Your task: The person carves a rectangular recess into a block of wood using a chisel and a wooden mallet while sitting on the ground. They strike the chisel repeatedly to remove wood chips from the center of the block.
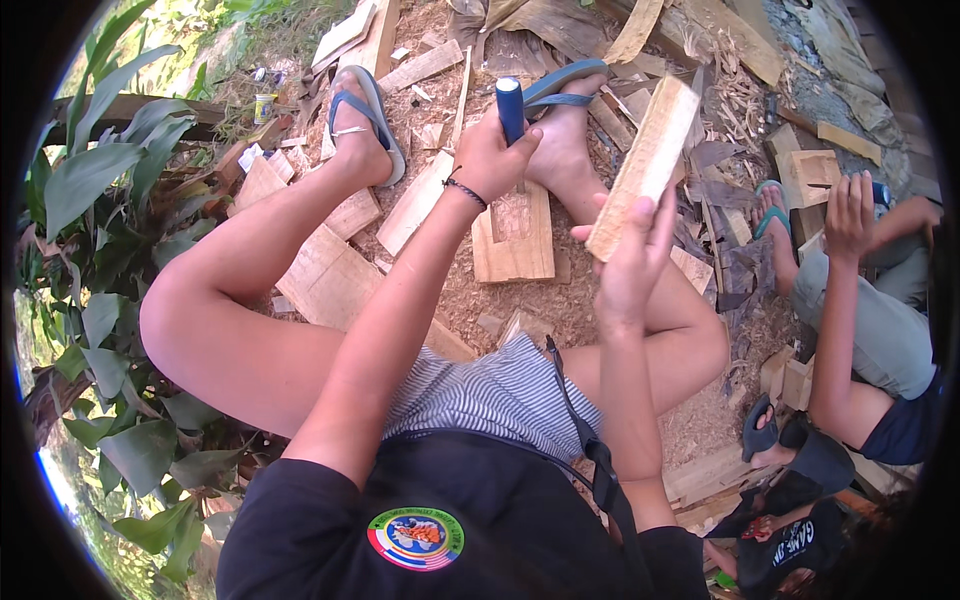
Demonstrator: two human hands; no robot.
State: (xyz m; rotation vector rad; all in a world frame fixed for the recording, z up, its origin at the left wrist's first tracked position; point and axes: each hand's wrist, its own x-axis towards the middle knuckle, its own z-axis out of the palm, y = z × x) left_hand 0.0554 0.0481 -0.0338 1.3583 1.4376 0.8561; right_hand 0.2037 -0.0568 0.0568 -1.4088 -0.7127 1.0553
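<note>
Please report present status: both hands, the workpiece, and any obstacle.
Left hand gripping blue-handled chisel; right hand holding wooden billet. Notched wooden block under chisel, contact unclear. Right foot close beside block; wood shavings around.

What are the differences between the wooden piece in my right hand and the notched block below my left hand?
The wooden piece is raised in the right hand, whereas the notched block lies low among wood shavings. The wooden piece appears narrower than the notched block. The wooden piece shows no recess on its visible faces; the notched block has a rectangular one. Both are pale, bare wood.
</note>
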